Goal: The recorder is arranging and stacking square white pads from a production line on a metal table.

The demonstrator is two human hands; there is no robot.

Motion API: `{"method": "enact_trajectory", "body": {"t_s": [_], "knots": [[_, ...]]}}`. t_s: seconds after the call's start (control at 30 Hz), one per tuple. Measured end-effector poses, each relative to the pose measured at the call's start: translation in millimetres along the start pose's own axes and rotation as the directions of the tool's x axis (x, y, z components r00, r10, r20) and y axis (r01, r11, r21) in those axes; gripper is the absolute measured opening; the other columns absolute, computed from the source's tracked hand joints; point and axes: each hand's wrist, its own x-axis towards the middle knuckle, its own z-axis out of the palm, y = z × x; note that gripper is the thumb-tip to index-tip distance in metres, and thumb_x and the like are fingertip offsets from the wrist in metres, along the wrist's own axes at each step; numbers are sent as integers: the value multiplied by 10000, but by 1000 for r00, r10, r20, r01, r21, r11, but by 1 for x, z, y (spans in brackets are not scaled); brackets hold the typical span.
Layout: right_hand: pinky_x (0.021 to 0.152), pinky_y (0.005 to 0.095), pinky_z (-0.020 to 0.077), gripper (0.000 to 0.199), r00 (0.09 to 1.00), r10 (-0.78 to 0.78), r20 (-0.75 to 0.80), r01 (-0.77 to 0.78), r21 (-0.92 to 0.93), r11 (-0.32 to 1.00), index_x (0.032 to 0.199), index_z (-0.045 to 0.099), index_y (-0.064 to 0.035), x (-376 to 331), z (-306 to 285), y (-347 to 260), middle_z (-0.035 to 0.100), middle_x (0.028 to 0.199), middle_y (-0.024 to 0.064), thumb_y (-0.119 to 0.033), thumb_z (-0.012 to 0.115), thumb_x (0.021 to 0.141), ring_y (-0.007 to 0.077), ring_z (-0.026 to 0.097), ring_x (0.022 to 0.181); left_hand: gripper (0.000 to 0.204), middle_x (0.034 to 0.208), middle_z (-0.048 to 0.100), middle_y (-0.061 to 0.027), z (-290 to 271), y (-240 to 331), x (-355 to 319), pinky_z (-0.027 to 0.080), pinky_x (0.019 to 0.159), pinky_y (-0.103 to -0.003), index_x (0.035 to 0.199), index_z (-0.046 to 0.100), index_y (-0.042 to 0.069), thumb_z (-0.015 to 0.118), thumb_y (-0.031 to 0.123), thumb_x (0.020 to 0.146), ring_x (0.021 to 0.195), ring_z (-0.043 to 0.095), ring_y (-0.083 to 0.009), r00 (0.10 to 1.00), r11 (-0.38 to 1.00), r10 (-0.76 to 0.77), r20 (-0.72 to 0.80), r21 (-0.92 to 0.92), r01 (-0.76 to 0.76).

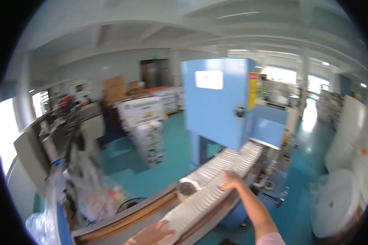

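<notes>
A long row of nested white cup-like pieces (198,204) lies on its side in a wood-edged trough (122,223) running from the lower middle toward a blue machine (216,102). Beside it, a second white row (210,165) ends in a round, open-faced piece (187,189). My right hand (232,181) grips across the upper part of the near row. At the row's lower end my left hand (153,233) rests with fingers stretched out against it, partly cut off by the picture's edge. Blur hides the finger details.
Clear plastic bags (94,188) stand left of the trough. Stacked boxes (141,112) are farther back on the green floor (173,141). Large white rolls (335,204) stand at the right. Machine parts (270,185) lie just right of the trough.
</notes>
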Motion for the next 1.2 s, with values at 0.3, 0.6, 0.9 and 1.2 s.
{"method": "enact_trajectory", "body": {"t_s": [0.3,0.6,0.9,1.2], "knots": [[1060,446,257,1250,972,111,207,-118,20,993,1442,-46,-139,-23,-29,-13,185,1376,382,-554,718,544,457,265,1288,945,1401,221,-121,-7,18,0,581,664,-392,1293,354,344,772,26,506,1144,438,-425,983,984,-168,74,76,162],[935,441,399,910,971,107,-211,-58,228,972,1392,275,-182,-54,-16,-46,465,1264,228,-335,663,583,376,462,1158,807,1311,294,-92,0,10,-8,584,676,-321,1271,388,269,725,19,581,1221,367,-354,997,994,-71,21,80,69],[880,434,434,830,783,-15,-622,346,414,842,1335,378,-123,-106,-86,-66,548,1118,205,-156,664,556,384,536,1027,435,1199,385,-80,-82,60,-54,547,616,-268,1116,486,220,578,44,729,1136,430,-290,924,919,11,-382,369,141],[844,439,448,835,608,-533,-589,747,196,635,1325,391,-124,-176,-134,-299,560,1061,218,-140,666,536,391,552,971,476,1150,438,-60,-99,226,-219,552,766,-325,1099,547,293,602,44,697,1171,444,-348,770,750,-445,-458,280,600]]}}
